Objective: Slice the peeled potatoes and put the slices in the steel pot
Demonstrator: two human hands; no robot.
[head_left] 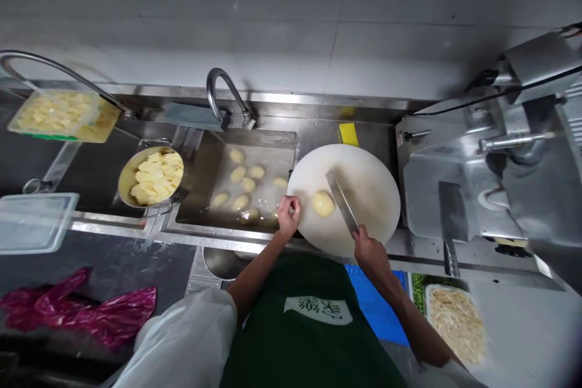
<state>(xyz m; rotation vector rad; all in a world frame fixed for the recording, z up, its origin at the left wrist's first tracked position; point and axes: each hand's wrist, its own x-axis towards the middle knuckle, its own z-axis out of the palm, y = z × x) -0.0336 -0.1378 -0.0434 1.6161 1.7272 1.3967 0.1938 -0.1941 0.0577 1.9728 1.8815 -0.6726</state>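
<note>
A peeled potato [323, 204] lies on the round white cutting board [373, 176], left of the middle. In my right hand [370, 253] is the handle of a knife [342, 201]; its broad blade slants across the board just right of the potato, apart from it. My left hand [289, 214] is at the board's left edge, over the sink rim, its fingers curled together; I cannot make out whether anything small is in them. Several peeled potatoes [237, 174] lie in water in the sink [200, 209] to the left.
Potato slices fill a metal pot [123, 185] left of the sink. A tap [219, 82] arches over the sink. Behind the board lies a yellow sponge [348, 134]. On the right stands a metal slicing machine [459, 182] with a cleaver [451, 212] on it.
</note>
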